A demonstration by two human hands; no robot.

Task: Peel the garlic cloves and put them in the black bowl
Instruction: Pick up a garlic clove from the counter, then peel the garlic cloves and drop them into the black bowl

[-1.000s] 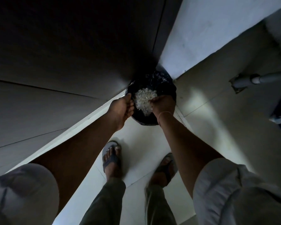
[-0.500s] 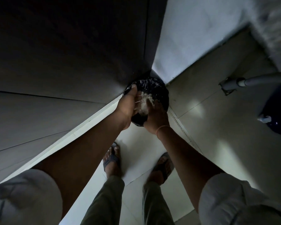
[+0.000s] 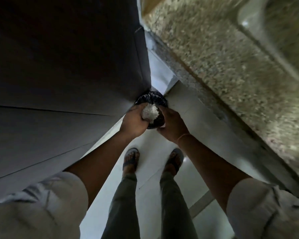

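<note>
— Pale floor tiles [image 3: 150, 171] run between a dark cabinet front [image 3: 59, 66] on the left and a speckled stone counter [image 3: 231, 75] on the right, seen from the head camera looking straight down. What sits in the corner where they meet?

— A round black container with crinkled plastic [image 3: 151, 99], down on the floor against the cabinet's edge. Both hands are right over it.

— And the garlic stuff?

— A white flaky clump [image 3: 150, 113], probably skins, though it's too blurred to be sure. It's in the left hand [image 3: 135, 120], whose fingers curl round it from the left and below, so the clump sticks out of the grip toward the black plastic, just above its opening.

— The right hand?

— The right hand [image 3: 173, 125] is just beside the clump, on its right. Its fingers lie along the container's near right side and the thumb sits under the near edge. Whether it pinches the plastic or only touches it, I can't tell.

— Anything else?

— A thin band [image 3: 184, 136] on the right wrist, light short sleeves [image 3: 266, 209], grey-green trousers [image 3: 124, 204] and sandalled feet [image 3: 130, 159] standing apart on the tiles.
</note>
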